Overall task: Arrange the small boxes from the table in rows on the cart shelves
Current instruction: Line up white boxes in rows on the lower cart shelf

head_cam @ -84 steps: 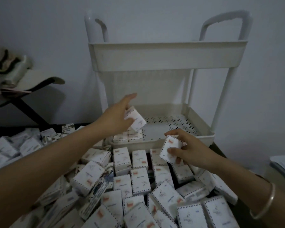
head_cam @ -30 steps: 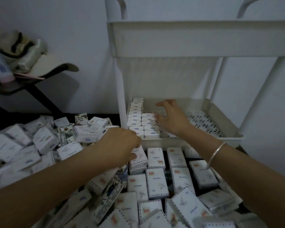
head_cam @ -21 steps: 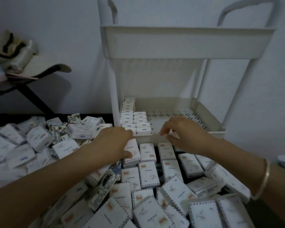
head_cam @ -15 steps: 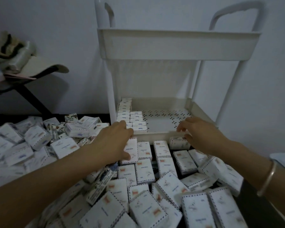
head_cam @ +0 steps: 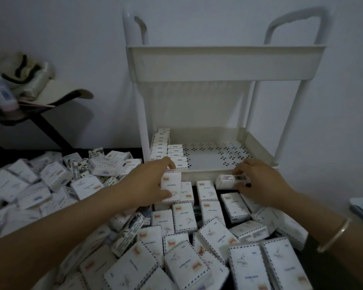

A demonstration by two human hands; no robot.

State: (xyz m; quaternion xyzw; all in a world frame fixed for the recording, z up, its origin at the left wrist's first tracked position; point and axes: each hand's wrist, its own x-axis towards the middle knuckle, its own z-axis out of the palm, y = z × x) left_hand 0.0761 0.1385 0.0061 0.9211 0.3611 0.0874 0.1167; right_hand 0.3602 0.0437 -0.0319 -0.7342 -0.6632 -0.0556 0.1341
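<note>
Moved in since earlier, right hand (head_cam: 262,183) pinching side-lying box (head_cam: 226,182), left hand (head_cam: 149,183) gripping face-up box (head_cam: 172,185), just beside lower cart shelf (head_cam: 203,173)

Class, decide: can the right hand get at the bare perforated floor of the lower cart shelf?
Probably yes: the right hand, gripping a small box, is right at the lower shelf's front rim; nothing blocks.

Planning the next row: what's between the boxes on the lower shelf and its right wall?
Only bare perforated shelf floor, as the head view shows.
</note>
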